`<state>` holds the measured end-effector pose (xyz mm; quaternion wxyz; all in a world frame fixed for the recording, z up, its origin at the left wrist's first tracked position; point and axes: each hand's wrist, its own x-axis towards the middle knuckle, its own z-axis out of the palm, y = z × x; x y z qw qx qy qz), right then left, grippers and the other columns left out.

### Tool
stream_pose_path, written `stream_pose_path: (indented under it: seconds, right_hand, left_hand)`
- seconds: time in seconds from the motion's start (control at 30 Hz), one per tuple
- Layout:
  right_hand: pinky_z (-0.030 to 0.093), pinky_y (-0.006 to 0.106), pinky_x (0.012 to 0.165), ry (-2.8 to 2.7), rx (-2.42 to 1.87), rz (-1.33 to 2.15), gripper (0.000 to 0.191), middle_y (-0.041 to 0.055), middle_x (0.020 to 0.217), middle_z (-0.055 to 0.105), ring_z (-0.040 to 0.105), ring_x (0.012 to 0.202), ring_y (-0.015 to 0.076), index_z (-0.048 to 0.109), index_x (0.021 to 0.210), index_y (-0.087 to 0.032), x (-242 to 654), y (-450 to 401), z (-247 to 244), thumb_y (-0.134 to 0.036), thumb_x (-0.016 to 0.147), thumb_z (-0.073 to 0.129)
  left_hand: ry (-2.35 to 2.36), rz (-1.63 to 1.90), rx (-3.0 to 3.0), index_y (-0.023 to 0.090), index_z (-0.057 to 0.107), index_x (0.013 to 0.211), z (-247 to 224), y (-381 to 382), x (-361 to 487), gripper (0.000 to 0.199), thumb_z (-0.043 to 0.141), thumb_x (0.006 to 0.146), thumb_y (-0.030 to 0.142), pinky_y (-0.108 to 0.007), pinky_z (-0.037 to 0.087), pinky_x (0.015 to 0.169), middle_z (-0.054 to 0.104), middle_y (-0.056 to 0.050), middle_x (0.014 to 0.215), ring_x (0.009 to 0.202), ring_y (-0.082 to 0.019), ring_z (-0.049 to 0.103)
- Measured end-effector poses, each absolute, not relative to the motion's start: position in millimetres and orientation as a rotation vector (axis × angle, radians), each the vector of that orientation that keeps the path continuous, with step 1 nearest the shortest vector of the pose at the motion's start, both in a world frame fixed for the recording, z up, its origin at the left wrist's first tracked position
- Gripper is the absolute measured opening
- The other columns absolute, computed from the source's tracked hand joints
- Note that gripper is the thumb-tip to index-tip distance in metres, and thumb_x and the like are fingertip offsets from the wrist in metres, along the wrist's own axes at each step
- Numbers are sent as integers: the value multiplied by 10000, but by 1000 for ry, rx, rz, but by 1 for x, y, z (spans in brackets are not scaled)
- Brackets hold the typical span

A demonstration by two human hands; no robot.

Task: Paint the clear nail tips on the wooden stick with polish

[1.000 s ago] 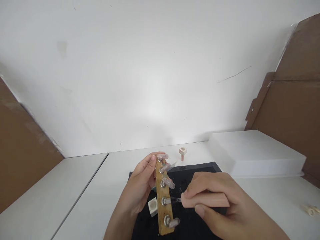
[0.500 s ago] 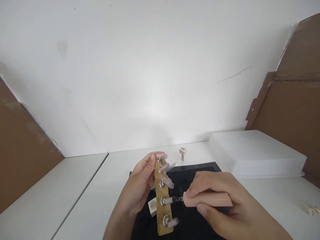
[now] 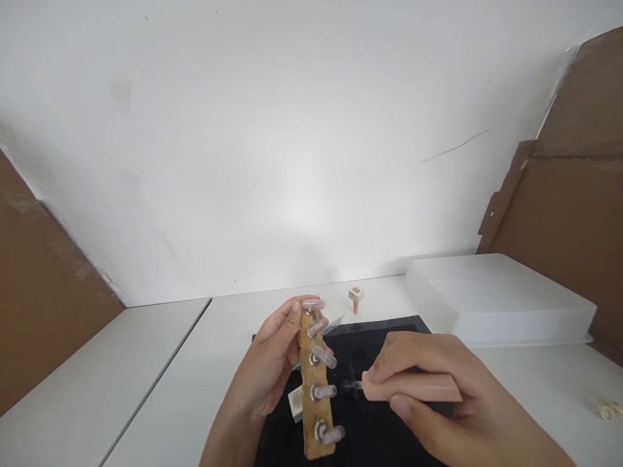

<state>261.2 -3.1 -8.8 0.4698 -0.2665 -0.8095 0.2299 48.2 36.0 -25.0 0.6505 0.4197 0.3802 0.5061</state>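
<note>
Where the left hand grips: wooden strip, lower centre of the frame, upper end pinched between thumb and fingers.
Clear tips: five, mounted along the strip, projecting rightward.
Brush: right of the strip, apart from it.
Right hand: pinching the brush handle, lower right.

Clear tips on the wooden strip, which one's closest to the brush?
The fourth clear tip from the top, second from the bottom: its end points toward the brush; the other four sit farther away.
</note>
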Motion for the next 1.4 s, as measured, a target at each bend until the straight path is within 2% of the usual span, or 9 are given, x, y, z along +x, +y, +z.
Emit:
stream_pose_path:
  seconds: [0.13,0.33,0.57,0.7,0.87,1.0,1.2,1.4]
  right_hand:
    - [561,146,589,-1989,-680,532,404,-50,760,770,710,640,104,686,875,-258,262,-2,-12,58,675,534]
    - [606,214,684,-1931,-745,414,430,-28,820,790,739,744,155,717,922,-316,266,-1,-21,24,686,601]
    - [580,175,740,-1965,-648,484,479,-54,826,797,729,759,118,711,934,-304,266,0,-18,69,651,610]
    - [552,126,673,-1928,-631,599,420,-73,750,797,717,645,73,714,820,-258,258,-3,-8,84,626,566]
    - [529,132,545,-1929,-654,645,387,-57,700,784,696,571,86,705,792,-245,254,-3,-5,59,628,530]
    - [554,146,584,-1946,-669,639,408,-46,755,796,719,630,105,697,827,-252,257,-3,-7,68,632,534]
    - [562,165,568,-1981,-688,637,406,-27,731,788,706,590,114,701,822,-236,259,-3,-6,78,636,523]
    - [589,195,670,-1965,-798,616,401,-17,764,800,738,712,144,727,801,-251,258,-7,-7,65,625,553]
  left_hand:
    - [907,1173,957,197,652,1005,-24,36,47,301,654,854,458,-239,502,549,670,0,786,565,-138,674]
    - [893,1209,945,193,653,989,-23,37,44,291,659,856,451,-239,527,596,662,2,783,647,-148,695]
    - [866,1217,930,199,666,994,-24,39,44,279,653,863,445,-229,534,589,663,3,790,647,-138,694]
    - [868,1220,923,200,671,987,-19,38,46,258,642,874,430,-223,531,570,663,3,789,633,-129,681]
    - [865,1216,894,199,677,979,-15,36,47,235,647,875,408,-220,530,561,664,6,795,634,-128,682]
    - [878,1206,894,198,676,987,-17,37,46,244,647,873,411,-229,532,563,664,5,789,636,-144,697]
    - [867,1210,891,194,670,1000,-18,37,44,268,661,859,421,-238,524,572,655,6,804,648,-153,696]
    - [877,1208,884,189,660,1017,-17,36,43,283,683,841,410,-266,529,572,661,-11,843,641,-169,691]
